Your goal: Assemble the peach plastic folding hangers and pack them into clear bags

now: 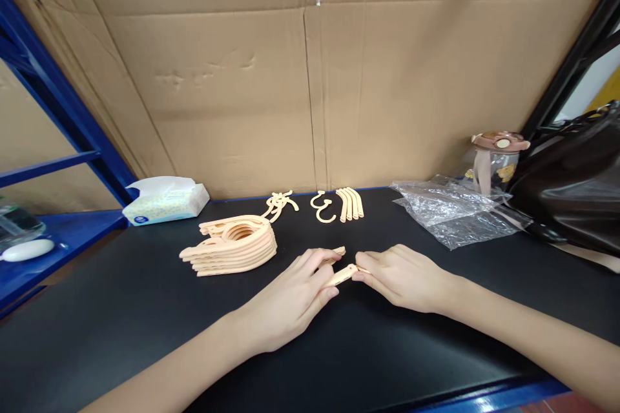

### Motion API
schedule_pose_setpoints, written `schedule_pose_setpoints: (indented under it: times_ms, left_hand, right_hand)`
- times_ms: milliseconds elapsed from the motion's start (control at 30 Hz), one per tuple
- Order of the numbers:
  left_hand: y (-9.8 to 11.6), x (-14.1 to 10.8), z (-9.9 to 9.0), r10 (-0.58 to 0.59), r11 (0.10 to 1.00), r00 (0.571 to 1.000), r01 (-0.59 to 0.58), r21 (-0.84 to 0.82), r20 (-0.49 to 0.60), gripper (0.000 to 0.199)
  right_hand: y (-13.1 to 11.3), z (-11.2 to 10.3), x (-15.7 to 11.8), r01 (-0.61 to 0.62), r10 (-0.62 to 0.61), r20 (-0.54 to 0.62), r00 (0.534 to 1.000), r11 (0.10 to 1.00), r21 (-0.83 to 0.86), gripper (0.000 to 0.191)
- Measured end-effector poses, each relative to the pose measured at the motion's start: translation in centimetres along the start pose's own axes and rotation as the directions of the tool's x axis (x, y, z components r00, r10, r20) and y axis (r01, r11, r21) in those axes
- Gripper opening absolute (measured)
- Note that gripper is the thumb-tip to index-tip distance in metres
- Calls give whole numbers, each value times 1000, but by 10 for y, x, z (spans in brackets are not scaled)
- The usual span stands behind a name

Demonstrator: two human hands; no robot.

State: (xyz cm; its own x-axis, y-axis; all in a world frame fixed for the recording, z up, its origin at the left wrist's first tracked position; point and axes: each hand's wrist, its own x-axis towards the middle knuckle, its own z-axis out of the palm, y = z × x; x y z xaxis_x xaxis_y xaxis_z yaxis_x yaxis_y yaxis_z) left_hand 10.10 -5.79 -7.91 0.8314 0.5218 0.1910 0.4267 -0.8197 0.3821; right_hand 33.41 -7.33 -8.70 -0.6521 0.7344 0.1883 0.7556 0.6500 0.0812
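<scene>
My left hand [285, 297] is closed round a peach plastic folding hanger [343, 275], one end of which points right. Another end of it pokes out above my left fingers. At the right tip, my right hand [407, 277] pinches a small peach part that meets the hanger; most of that part is hidden by the fingers. Left of my hands lies a neat stack of folded peach hangers [237, 251]. Behind are a tangle of hooks [278, 205], two loose hooks [325, 211] and a row of several curved hanger arms [349, 204].
A tissue pack [167, 201] sits at the back left of the black table [121, 316]. Crumpled clear plastic bags [450, 213], a lidded bottle [501, 161] and a dark bag [571, 187] occupy the right. Cardboard [232, 97] walls the back; a blue frame [62, 103] stands left.
</scene>
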Motion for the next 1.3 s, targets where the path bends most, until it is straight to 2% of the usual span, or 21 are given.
schedule_pose_setpoints:
  times_ms: [167, 467, 800, 1067, 1300]
  left_hand:
    - [0, -1, -1, 2, 1000, 1000, -2, 4, 18, 33]
    - [1, -1, 1, 1, 999, 999, -3, 45, 40, 32]
    - [0, -1, 2, 6, 1000, 1000, -6, 26, 9, 33]
    - [2, -1, 1, -13, 1000, 999, 12, 26, 39, 34]
    - [2, -1, -2, -7, 999, 999, 6, 37, 42, 30]
  right_hand:
    - [0, -3, 1, 45, -47, -16, 999, 993, -110, 34]
    - [1, -5, 0, 52, -51, 6, 999, 997, -59, 36]
    - [-1, -4, 0, 7, -7, 10, 1000, 1000, -15, 33]
    - [-2, -2, -1, 36, -38, -14, 999, 995, -98, 33]
    - [-2, 1, -1, 91, -104, -82, 991, 984, -154, 33]
